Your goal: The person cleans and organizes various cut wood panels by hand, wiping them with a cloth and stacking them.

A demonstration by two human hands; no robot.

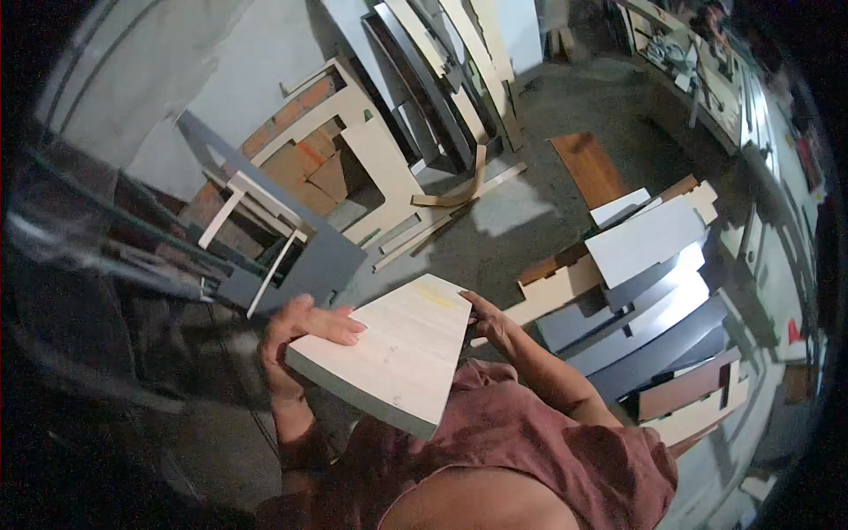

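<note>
A thick pale wooden board [397, 344] with slanted edges and a yellowish patch near its far end is held up before my chest. My left hand [309, 334] grips its left edge, with fingers lying over the top face. At the board's right far corner, my right hand [481, 318] is closed on the edge, its fingers partly hidden behind the board. The board is tilted, and its thick near side faces me.
Stacked white and grey panels [654, 238] lie on the right. A brown board [587, 168] rests on the floor. Cut-out panels [380, 168] lean against the left wall, beside a grey panel [322, 265]. A cluttered workbench [689, 79] stands at the far right.
</note>
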